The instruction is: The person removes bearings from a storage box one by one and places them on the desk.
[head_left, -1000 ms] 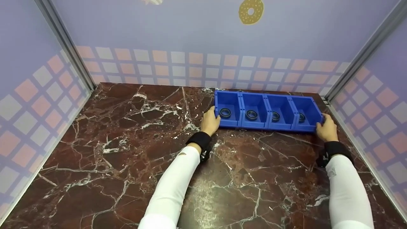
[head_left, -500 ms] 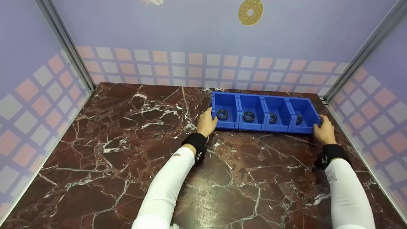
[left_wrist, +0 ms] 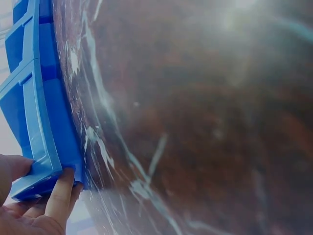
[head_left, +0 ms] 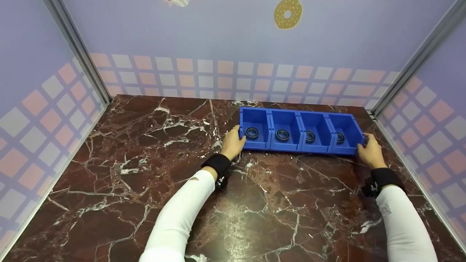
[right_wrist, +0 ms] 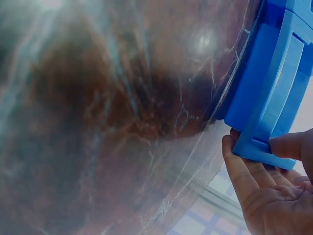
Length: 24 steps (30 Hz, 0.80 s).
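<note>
A row of joined blue bins [head_left: 284, 146] sits toward the back right of the table in the head view. Each compartment has one dark ring-shaped bearing [head_left: 282, 135] lying on its floor. My left hand [head_left: 233, 143] grips the row's left end, thumb at the front edge and fingers along the side and underneath, as the left wrist view shows on the blue bin [left_wrist: 41, 132]. At the opposite end my right hand [head_left: 370, 151] holds the right side wall; in the right wrist view its thumb lies over the rim and the fingers [right_wrist: 239, 169] reach below.
The bins stand on a dark red marbled table [head_left: 145, 174]. A lilac back wall [head_left: 233, 43] with pink and white squares rises behind them. Side walls close in left and right, the right one [head_left: 429, 120] near my right hand.
The row of bins has shifted slightly left and toward me, with both hands holding its ends throughout. The bearings have moved along inside their compartments.
</note>
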Tool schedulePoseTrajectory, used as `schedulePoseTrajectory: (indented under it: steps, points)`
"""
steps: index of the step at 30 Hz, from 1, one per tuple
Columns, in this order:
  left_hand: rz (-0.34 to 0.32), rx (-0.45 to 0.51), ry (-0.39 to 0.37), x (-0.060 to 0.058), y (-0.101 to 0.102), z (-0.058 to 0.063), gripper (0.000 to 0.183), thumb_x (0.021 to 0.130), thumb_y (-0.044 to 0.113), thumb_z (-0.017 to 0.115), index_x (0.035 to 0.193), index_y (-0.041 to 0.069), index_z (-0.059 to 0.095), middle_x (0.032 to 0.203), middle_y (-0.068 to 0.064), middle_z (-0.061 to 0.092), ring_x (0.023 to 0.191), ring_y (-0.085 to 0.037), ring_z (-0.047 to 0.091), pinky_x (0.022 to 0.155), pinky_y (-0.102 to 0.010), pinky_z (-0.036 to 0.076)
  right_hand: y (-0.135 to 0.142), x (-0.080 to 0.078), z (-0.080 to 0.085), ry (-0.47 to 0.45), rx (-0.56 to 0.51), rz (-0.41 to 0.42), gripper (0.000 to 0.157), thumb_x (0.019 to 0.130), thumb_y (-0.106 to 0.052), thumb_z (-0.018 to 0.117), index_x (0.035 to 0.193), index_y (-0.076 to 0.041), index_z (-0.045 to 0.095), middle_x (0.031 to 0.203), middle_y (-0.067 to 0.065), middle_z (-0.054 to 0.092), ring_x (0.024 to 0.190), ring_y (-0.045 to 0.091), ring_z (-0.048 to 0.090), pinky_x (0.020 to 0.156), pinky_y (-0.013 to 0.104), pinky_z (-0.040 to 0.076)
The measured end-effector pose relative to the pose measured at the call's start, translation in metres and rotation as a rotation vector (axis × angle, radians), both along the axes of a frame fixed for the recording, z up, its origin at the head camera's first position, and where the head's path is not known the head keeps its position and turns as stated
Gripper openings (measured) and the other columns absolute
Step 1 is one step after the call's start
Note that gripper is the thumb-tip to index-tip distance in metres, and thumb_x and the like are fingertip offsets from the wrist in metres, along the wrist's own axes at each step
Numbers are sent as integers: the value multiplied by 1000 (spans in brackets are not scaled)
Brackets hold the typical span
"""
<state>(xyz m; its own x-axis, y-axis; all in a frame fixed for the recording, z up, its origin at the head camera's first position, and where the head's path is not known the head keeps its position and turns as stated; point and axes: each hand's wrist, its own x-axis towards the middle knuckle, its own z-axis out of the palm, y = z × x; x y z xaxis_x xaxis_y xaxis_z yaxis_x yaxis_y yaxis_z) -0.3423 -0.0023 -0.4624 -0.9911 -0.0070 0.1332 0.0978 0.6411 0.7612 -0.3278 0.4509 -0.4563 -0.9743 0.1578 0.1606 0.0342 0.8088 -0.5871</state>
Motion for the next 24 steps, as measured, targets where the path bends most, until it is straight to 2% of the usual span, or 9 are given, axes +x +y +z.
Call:
schedulePoseTrajectory:
  steps: [8,14,24]
  points:
    - [-19,19,7,9,-10,2,53,97,8,65,146,-7,50,144,-26,60,137,-38,57,116,-47,47,-6,8,1,-28,-7,10,56,99,-1,46,148,20,27,139,51,42,128,64,45,108,70,38]
    - [-22,24,21,14,-17,2,51,96,8,66,144,-6,53,138,-26,64,132,-38,62,113,-47,49,-14,14,3,-18,-4,18,55,99,-1,47,146,21,29,140,49,43,130,63,45,112,69,37]
    - [-23,17,23,21,-33,2,49,94,8,68,140,-4,57,130,-25,70,124,-38,67,107,-48,52,-23,24,2,-43,-67,45,56,100,0,46,149,21,26,143,50,40,133,63,45,108,68,42]
